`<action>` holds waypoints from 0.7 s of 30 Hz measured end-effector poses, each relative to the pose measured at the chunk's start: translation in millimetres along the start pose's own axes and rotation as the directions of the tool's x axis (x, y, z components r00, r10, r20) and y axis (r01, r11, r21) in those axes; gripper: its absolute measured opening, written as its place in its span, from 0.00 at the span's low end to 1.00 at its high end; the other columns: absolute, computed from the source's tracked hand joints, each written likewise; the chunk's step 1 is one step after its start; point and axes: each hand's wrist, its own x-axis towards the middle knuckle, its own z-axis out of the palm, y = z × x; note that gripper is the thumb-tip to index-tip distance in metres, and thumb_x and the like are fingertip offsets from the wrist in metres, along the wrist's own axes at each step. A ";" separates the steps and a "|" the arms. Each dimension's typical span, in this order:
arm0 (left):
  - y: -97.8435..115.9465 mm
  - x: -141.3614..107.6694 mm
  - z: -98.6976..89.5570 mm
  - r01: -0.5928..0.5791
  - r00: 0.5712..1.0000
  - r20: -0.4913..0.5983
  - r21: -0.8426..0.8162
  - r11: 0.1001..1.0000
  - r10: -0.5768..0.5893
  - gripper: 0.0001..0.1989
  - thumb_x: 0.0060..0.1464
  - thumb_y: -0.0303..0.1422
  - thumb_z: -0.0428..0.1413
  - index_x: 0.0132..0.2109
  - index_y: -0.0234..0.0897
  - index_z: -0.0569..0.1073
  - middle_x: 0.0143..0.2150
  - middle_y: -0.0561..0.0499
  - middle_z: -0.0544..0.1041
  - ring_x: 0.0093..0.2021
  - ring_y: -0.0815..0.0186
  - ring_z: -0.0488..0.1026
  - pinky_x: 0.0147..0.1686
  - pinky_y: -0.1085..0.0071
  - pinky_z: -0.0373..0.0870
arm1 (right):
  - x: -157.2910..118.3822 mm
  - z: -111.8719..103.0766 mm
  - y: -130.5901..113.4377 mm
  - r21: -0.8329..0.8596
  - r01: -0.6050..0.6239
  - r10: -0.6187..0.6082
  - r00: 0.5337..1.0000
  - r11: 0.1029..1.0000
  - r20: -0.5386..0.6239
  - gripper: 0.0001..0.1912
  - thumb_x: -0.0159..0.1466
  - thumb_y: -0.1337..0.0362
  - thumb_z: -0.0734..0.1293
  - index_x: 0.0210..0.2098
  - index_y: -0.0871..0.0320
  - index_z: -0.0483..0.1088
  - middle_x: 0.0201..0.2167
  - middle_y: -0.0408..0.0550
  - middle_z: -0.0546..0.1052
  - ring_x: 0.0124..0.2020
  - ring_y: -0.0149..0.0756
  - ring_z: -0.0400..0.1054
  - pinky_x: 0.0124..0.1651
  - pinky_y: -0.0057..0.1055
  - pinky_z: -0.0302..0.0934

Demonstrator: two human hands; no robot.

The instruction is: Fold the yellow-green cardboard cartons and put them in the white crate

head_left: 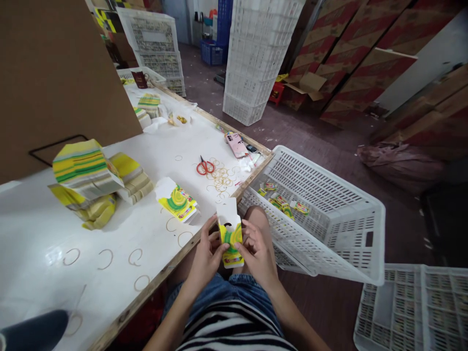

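Right, from the head view, a yellow-green printed carton (230, 240), its white end flap (226, 209) unfolded, is held just off the worktable's (106, 300) near edge, above the denim shorts (214, 293). Its sides are lightly pinched by the left hand (207, 253) and the right hand (258, 252), fingers curled, thumbs across the front. If pressed too hard, the thin card could be creased; if gripped too loosely, the carton could be dropped beside the worktable.

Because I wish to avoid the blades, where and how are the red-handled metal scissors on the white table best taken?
Likely by the red looped handles, from the near side: the scissors lie with dark blades pointing away from the camera and handles closer.
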 end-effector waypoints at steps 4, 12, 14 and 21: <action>5.6 -3.1 -8.3 0.062 0.981 0.187 -0.038 0.997 -0.054 0.24 0.54 0.33 0.60 0.58 0.40 0.64 0.48 0.44 0.78 0.47 0.58 0.76 0.45 0.66 0.71 | 2.6 -9.3 -5.2 -0.004 0.024 -0.023 0.993 1.000 0.117 0.20 0.62 0.58 0.68 0.53 0.52 0.67 0.39 0.47 0.75 0.31 0.35 0.68 0.34 0.29 0.63; 5.1 -10.0 -4.9 0.197 0.949 0.275 -0.132 0.971 -0.155 0.18 0.50 0.34 0.64 0.45 0.39 0.67 0.37 0.50 0.78 0.35 0.65 0.76 0.35 0.72 0.69 | 7.2 -20.1 -9.7 -0.154 0.151 -0.122 0.975 0.977 0.184 0.17 0.68 0.56 0.60 0.31 0.57 0.76 0.27 0.46 0.73 0.31 0.36 0.68 0.33 0.29 0.61; 3.4 -10.5 -3.0 0.197 0.955 0.255 -0.159 0.968 -0.152 0.30 0.50 0.34 0.64 0.57 0.43 0.60 0.40 0.49 0.79 0.36 0.64 0.77 0.36 0.70 0.71 | 6.7 -18.3 -6.6 -0.122 0.147 -0.131 0.983 0.982 0.130 0.13 0.67 0.56 0.62 0.40 0.56 0.75 0.31 0.47 0.75 0.34 0.37 0.70 0.36 0.30 0.63; 0.5 -9.1 -5.4 0.158 0.962 0.236 -0.059 0.986 -0.140 0.27 0.52 0.34 0.62 0.59 0.40 0.66 0.46 0.44 0.79 0.40 0.60 0.77 0.40 0.68 0.73 | 9.2 -21.6 -0.1 -0.119 0.238 -0.226 0.968 0.964 0.108 0.18 0.66 0.51 0.62 0.41 0.54 0.78 0.40 0.52 0.77 0.44 0.43 0.70 0.47 0.37 0.64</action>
